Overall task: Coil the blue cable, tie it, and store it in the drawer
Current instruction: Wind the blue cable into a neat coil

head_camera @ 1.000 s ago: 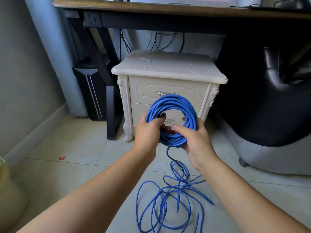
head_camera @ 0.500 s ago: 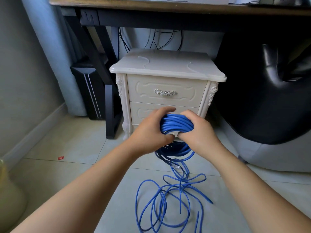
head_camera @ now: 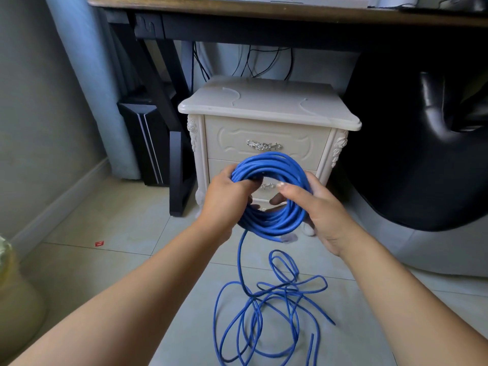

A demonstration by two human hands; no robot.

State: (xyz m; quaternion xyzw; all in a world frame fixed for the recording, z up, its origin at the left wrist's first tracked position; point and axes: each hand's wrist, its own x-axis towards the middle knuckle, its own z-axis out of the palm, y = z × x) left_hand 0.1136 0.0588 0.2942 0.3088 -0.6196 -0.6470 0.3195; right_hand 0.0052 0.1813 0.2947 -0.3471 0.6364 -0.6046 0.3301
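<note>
A thick round coil of blue cable (head_camera: 274, 165) is held upright in front of a cream nightstand. My left hand (head_camera: 224, 202) grips the coil's left side, fingers through the ring. My right hand (head_camera: 317, 210) holds its right side, thumb across the strands. From the coil's bottom one strand drops to a loose tangle of blue cable (head_camera: 266, 313) on the floor tiles. The nightstand's upper drawer (head_camera: 266, 133) is closed, with a silver handle (head_camera: 264, 145). The lower drawer is mostly hidden behind the coil and my hands.
The nightstand top (head_camera: 269, 101) sits under a dark wooden desk (head_camera: 237, 9). A black desk leg (head_camera: 179, 165) and a black case (head_camera: 142, 143) stand at left. A black chair (head_camera: 422, 154) fills the right. A pale yellow container (head_camera: 15, 299) sits at lower left.
The coil was turned flat and lowered half a second ago; now it is raised upright again, facing me. More strand has been drawn up, so the floor tangle is smaller.
</note>
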